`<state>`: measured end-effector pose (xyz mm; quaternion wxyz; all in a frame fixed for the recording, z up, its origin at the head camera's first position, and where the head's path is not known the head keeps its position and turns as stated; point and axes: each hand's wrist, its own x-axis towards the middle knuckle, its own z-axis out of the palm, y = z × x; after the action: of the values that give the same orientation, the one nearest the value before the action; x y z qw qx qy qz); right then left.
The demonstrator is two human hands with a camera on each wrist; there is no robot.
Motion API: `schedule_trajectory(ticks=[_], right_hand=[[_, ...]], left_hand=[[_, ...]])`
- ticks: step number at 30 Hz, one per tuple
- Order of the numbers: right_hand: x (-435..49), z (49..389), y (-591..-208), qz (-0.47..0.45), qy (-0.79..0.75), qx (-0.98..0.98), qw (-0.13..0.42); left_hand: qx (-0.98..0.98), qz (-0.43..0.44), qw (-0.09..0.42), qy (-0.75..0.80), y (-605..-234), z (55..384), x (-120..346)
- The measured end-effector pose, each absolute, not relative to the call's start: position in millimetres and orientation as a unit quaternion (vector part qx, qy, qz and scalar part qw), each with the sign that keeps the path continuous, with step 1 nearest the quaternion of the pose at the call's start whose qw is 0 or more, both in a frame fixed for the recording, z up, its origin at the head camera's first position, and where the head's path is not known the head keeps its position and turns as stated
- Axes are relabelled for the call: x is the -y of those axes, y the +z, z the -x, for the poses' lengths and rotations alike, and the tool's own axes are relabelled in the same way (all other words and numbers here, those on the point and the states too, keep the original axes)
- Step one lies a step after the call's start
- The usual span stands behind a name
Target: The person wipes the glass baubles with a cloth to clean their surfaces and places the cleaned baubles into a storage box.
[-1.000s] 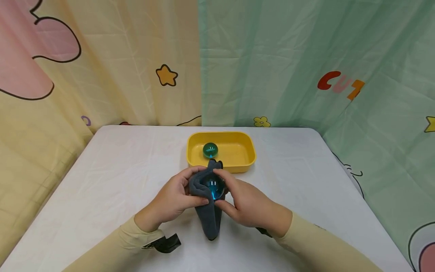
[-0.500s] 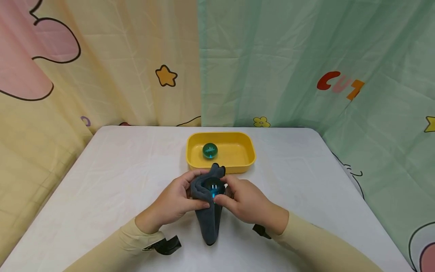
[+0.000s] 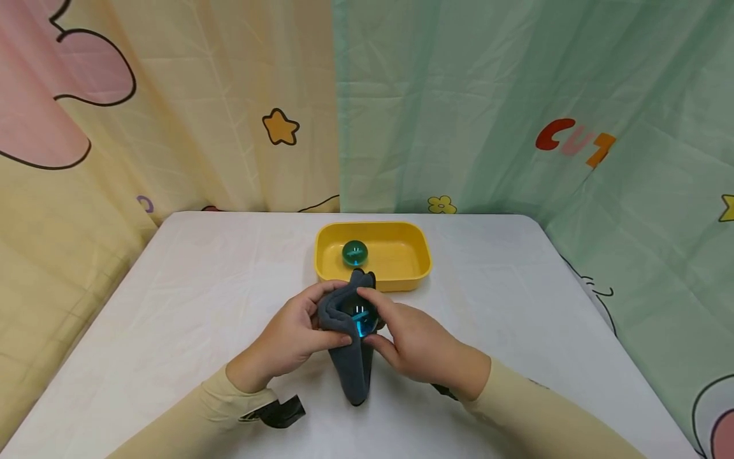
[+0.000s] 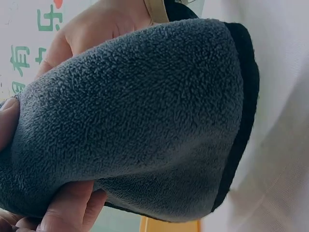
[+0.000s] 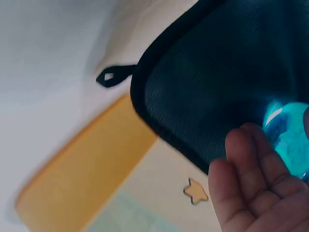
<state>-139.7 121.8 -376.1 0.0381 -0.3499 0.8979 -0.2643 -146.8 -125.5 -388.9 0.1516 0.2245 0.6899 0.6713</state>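
Observation:
A grey-blue plush cloth (image 3: 351,376) with dark edging is folded around a clear blue glass ball (image 3: 366,319) above the table. My left hand (image 3: 287,341) grips the cloth from the left, its thumb in front and fingers behind. From the right, my right hand (image 3: 421,341) holds the ball between thumb and fingers. The plush side of the cloth (image 4: 135,106) fills most of the left wrist view. In the right wrist view, the ball (image 5: 292,140) shows bright against the cloth's smoother dark side (image 5: 217,87). The ball's left side is hidden by the cloth.
Just beyond the hands stands a yellow tray (image 3: 401,248); a green glass ball (image 3: 355,253) lies in its left part. Beneath is a white-covered table (image 3: 218,274). Patterned curtains (image 3: 447,108) hang behind it. The cloth has a small hanging loop (image 5: 113,75).
Half a second ago the cloth and both hands dipped slightly toward me, then rose back. The right thumb crossed the ball's front and is now lower again. The ball's reflections have shifted.

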Motion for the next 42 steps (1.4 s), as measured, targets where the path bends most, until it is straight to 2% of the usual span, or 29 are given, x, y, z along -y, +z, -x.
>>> schedule_trajectory(ticks=[4, 6, 13, 16, 21, 24, 29, 32, 35, 42], right_hand=[[-123.4, 141.4, -375.5, 0.368, -0.205, -0.907, -0.014], [-123.7, 141.4, -374.9, 0.365, -0.211, -0.907, -0.016], [-121.3, 140.6, -377.8, 0.296, -0.370, -0.878, 0.070], [-120.0, 139.4, -379.3, 0.287, -0.395, -0.869, 0.077], [-119.1, 136.8, -377.7, 0.304, -0.355, -0.880, 0.083], [-119.7, 136.8, -375.5, 0.332, -0.298, -0.893, 0.060], [-121.7, 139.4, -373.6, 0.370, -0.211, -0.905, -0.020], [-123.0, 140.3, -372.9, 0.376, -0.202, -0.904, -0.036], [-122.8, 140.2, -372.0, 0.366, -0.215, -0.905, -0.020], [-120.5, 139.8, -374.1, 0.294, -0.333, -0.894, 0.065]], left_hand=[[-0.685, -0.231, 0.156, 0.673, -388.9, 147.8, 125.6], [-0.684, -0.234, 0.159, 0.672, -389.1, 148.1, 125.5], [-0.681, -0.234, 0.162, 0.674, -389.0, 146.4, 122.7], [-0.685, -0.230, 0.155, 0.673, -389.2, 145.8, 122.0], [-0.695, -0.225, 0.148, 0.666, -389.1, 146.5, 123.2], [-0.691, -0.225, 0.150, 0.671, -388.2, 147.4, 125.0], [-0.684, -0.230, 0.157, 0.674, -388.4, 148.2, 126.9], [-0.684, -0.234, 0.159, 0.673, -388.8, 148.2, 127.5], [-0.682, -0.236, 0.162, 0.673, -389.1, 148.1, 127.5], [-0.677, -0.239, 0.165, 0.676, -388.8, 147.2, 124.3]])
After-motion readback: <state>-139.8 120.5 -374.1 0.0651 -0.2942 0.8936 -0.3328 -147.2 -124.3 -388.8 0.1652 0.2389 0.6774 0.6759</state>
